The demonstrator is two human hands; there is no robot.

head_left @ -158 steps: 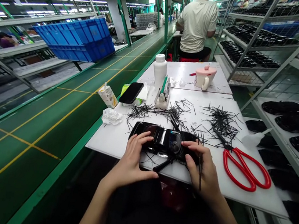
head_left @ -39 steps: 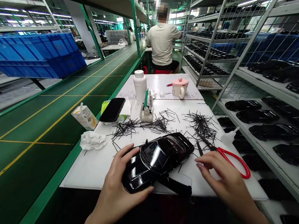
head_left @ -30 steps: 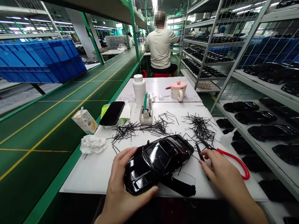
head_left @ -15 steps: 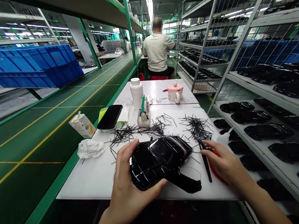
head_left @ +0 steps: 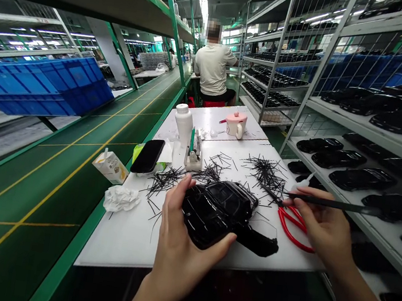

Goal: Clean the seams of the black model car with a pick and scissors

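My left hand (head_left: 188,243) grips a glossy black model car (head_left: 216,205) at its front end, thumb on the near side and fingers on the far side. The car's near door (head_left: 261,242) stands swung out. In my right hand (head_left: 326,230) is a pair of black tweezers (head_left: 346,207), held nearly level between thumb and fingers, tips pointing left. Just left of that hand lie red-handled scissors (head_left: 285,227) on the white table (head_left: 124,244). Thin black strips (head_left: 267,172) are strewn beyond the car.
Behind the strips stand a white bottle (head_left: 183,120), a lidded mug (head_left: 235,124) and a small fixture (head_left: 194,157). A phone (head_left: 148,155), a drink carton (head_left: 111,167) and crumpled tissue (head_left: 122,199) line the left edge. Racks of black cars (head_left: 361,178) flank the right; a green conveyor (head_left: 49,189) runs left.
My right hand has lifted the tweezers off the table beside the scissors and turned them level, tips leftward. The car has shifted slightly right in my left hand.
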